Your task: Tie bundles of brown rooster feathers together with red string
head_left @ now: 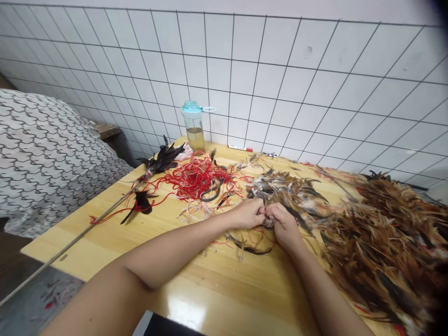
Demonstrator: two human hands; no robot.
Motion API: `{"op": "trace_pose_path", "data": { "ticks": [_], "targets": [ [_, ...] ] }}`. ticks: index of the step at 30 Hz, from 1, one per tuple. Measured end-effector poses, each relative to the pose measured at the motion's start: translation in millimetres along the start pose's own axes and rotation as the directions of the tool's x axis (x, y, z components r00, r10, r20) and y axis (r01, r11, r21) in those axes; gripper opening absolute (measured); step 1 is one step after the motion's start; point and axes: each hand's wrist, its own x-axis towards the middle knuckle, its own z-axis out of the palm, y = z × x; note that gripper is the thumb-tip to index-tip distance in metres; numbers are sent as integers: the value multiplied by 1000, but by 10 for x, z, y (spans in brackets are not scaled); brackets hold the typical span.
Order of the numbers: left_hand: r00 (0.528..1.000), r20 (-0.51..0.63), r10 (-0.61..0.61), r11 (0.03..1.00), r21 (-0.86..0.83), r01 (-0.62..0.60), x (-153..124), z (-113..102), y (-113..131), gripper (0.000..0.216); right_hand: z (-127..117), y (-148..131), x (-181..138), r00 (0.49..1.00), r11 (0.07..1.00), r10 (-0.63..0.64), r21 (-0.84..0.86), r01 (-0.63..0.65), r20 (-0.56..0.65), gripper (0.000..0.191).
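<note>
My left hand (249,213) and my right hand (283,223) meet knuckle to knuckle over the wooden table (217,289). Both have their fingers curled and pinched together on a small bunch of feathers (268,223) between them. The bunch sits at the near edge of a heap of brown and white feathers (290,193). A curved dark feather (250,248) lies on the table just below my hands.
A big pile of brown feathers (385,242) covers the right side. A tangle of red string (196,177) with dark scissors (211,192) lies left of centre. A thin stick tipped with black feathers (105,214) runs off the left edge. A lidded bottle (194,126) and a marker (240,148) stand by the tiled wall.
</note>
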Motion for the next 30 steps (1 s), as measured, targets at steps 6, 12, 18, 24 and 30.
{"op": "trace_pose_path", "data": {
  "ticks": [6, 12, 18, 24, 30],
  "targets": [
    [1000, 20, -6, 1000, 19, 6, 8, -11, 3, 4, 11, -34, -2, 1000, 1000, 0, 23, 0, 6, 24],
    [999, 27, -28, 998, -55, 30, 8, -41, 3, 3, 7, -67, -1, 1000, 1000, 7, 4, -7, -5, 23],
    [988, 111, -111, 845, -512, 153, 24, -89, -22, 8, -52, -38, 3, 996, 997, 19, -67, -25, -82, 23],
    [969, 153, -193, 665, -706, 244, 37, -135, 21, 26, -144, 51, -10, 978, 986, 12, -160, -46, -210, 22],
    [929, 353, -106, 547, -760, 351, -23, -136, 96, 43, -141, -63, -28, 987, 975, -34, -223, -1, -154, 27]
  ]
}}
